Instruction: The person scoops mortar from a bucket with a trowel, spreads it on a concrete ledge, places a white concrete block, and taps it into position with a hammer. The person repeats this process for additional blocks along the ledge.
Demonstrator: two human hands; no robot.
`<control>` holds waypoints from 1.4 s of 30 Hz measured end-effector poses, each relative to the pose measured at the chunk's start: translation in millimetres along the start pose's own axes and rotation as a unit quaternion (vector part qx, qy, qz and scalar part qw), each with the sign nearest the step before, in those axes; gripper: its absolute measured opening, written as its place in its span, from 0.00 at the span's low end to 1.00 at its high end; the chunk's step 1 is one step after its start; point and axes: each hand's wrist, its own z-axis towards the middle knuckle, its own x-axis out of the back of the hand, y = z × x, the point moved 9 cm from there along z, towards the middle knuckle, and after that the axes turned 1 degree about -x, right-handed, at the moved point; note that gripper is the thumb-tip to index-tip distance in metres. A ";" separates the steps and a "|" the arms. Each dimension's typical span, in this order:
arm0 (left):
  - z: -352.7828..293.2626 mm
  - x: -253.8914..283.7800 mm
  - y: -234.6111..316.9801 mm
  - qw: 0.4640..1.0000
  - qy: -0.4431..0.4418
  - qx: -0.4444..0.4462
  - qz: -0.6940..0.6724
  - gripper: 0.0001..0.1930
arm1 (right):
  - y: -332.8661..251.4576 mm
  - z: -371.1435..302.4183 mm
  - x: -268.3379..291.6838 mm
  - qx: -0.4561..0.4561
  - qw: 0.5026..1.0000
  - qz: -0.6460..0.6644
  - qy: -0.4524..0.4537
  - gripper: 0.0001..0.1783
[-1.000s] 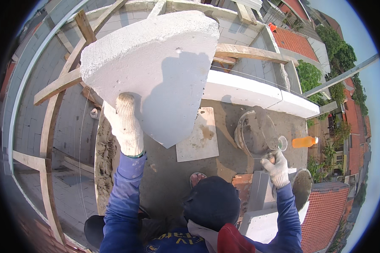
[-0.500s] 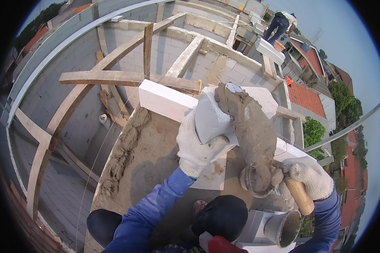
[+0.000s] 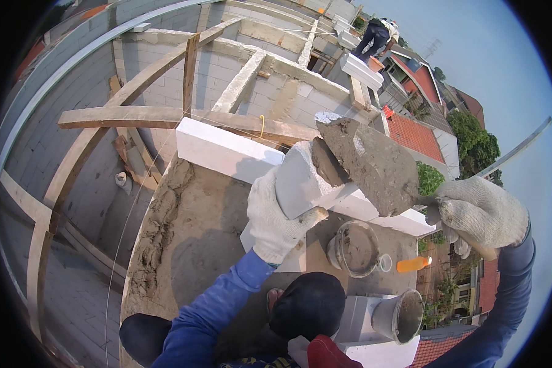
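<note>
My left hand (image 3: 275,221), in a white knit glove, grips a white lightweight block (image 3: 300,181) held up on end. My right hand (image 3: 479,211), gloved too, holds a trowel (image 3: 374,164) by its wooden handle. The trowel blade is loaded with grey mortar and rests against the block's upper end face. Below the block lies a mortar-smeared wall top (image 3: 190,233) with a laid white block (image 3: 224,150) at its far end.
A bucket of mortar (image 3: 356,248), a second bucket (image 3: 402,314) and an orange bottle (image 3: 414,264) stand near my knees. Timber beams (image 3: 135,116) cross an open room far below on the left. Another person (image 3: 374,34) works on a distant wall. Rooftops and trees lie beyond the right edge.
The trowel has risen from low beside the bucket up to the block's end face. The block has turned more upright in my left hand.
</note>
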 end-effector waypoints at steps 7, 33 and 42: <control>-7.3 -13.4 1.8 1.000 -0.011 0.003 -0.029 0.63 | 19.3 4.4 10.3 -0.028 0.995 -0.094 0.004 0.25; -11.7 -11.0 11.1 0.999 -0.029 0.009 -0.045 0.61 | 141.1 7.4 -11.3 -0.067 0.944 0.319 0.054 0.27; -9.7 -6.2 9.9 0.998 -0.038 0.008 -0.058 0.60 | 110.7 8.6 -14.8 -0.031 0.971 0.232 -0.048 0.26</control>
